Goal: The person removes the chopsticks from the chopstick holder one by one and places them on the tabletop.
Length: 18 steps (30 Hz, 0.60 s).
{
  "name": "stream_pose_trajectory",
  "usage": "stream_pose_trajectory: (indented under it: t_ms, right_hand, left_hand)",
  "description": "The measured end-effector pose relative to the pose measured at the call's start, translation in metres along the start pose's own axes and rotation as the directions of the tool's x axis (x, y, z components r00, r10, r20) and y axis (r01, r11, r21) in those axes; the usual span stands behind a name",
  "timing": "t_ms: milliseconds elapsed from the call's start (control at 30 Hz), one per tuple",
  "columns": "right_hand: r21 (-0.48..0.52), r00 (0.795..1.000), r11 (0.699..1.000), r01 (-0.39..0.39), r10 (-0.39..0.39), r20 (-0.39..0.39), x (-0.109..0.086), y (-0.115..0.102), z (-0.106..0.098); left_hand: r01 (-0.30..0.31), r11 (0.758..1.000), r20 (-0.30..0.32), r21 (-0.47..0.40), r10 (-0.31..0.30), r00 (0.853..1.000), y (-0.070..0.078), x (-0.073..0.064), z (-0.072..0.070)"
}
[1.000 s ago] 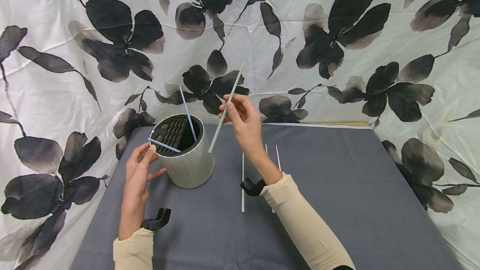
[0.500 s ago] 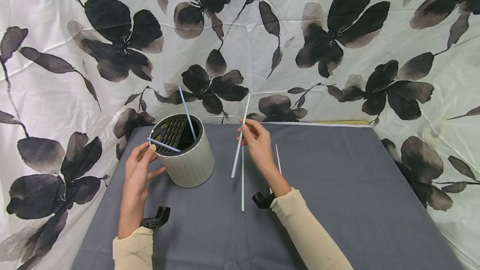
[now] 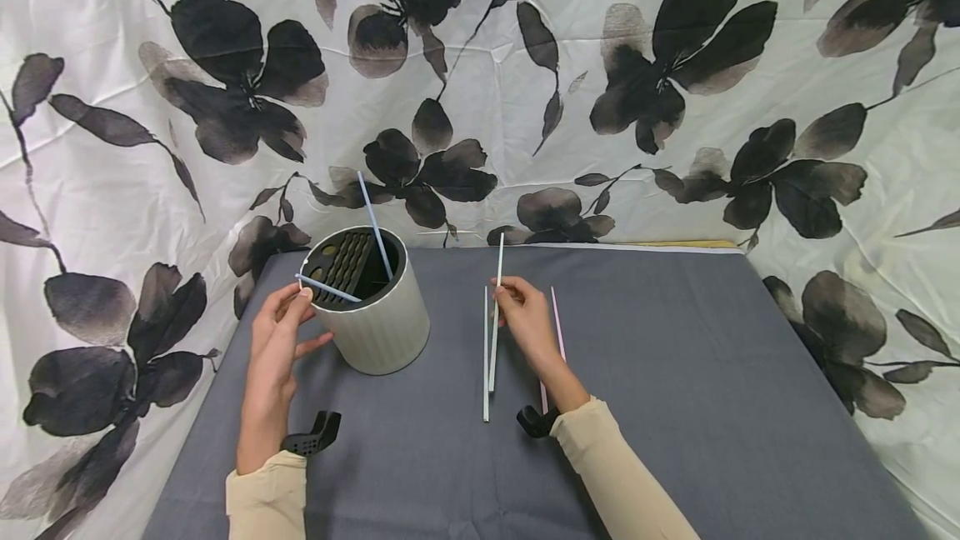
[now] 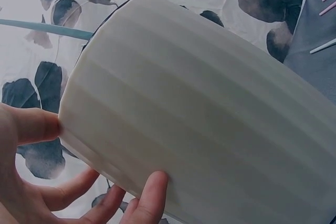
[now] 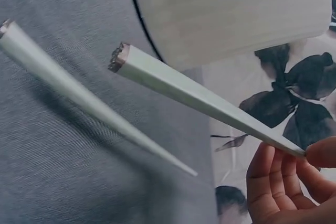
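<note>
My right hand (image 3: pixel 527 315) pinches a pale green chopstick (image 5: pixel 199 100) near its thin end, the thick end pointing down toward me. Close beside it, a second pale green chopstick (image 3: pixel 486 365) lies on the grey cloth. My left hand (image 3: pixel 277 340) grips the rim and side of a ribbed off-white utensil holder (image 3: pixel 382 340), with one fingertip (image 4: pixel 156 184) on its wall. Inside the holder's black slotted insert (image 3: pixel 341 269), a light blue chopstick (image 3: pixel 372 219) leans upright. Another blue chopstick (image 3: pixel 330 288) slants across the rim near my left thumb.
Two pink chopsticks lie right of the green ones, partly behind my right hand and wrist; one pink chopstick (image 3: pixel 557 315) shows its upper part. A floral curtain (image 3: pixel 570 107) hangs behind the grey cloth-covered table (image 3: pixel 675 373).
My right hand has moved right and down from beside the holder with the green chopstick, which now hangs close alongside the other green one. My left hand stays at the holder.
</note>
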State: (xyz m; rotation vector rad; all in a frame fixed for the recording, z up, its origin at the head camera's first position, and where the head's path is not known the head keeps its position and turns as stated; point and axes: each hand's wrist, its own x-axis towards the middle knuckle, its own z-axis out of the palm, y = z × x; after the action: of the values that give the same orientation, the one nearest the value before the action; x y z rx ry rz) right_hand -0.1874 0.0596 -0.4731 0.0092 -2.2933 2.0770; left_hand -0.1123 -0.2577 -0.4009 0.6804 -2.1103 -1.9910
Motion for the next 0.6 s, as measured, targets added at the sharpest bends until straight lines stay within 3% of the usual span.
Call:
stream_pose_trajectory:
  t_ms: [200, 300, 467, 600]
  right_hand:
    - [-0.085, 0.999, 0.996, -0.039, 0.039, -0.001, -0.003, 0.015, -0.002]
    - [-0.19, 0.999, 0.981, -0.045, 0.046, 0.001, -0.004, 0.021, -0.002]
    - [-0.428, 1.0, 0.904, 0.004, -0.01, -0.013, -0.006, 0.031, -0.003]
    - [-0.517, 0.998, 0.855, 0.042, -0.062, -0.021, -0.007, 0.037, -0.003]
  left_hand:
    - [-0.003, 1.0, -0.005, -0.005, 0.003, 1.0, -0.001, 0.0, -0.001]
    - [-0.007, 1.0, -0.011, -0.002, 0.007, 1.0, -0.002, 0.001, -0.001]
    - [-0.011, 1.0, -0.014, -0.007, 0.011, 1.0, -0.002, 0.001, 0.0]
    - [-0.009, 1.0, -0.008, -0.01, 0.009, 1.0, -0.003, 0.002, 0.001]
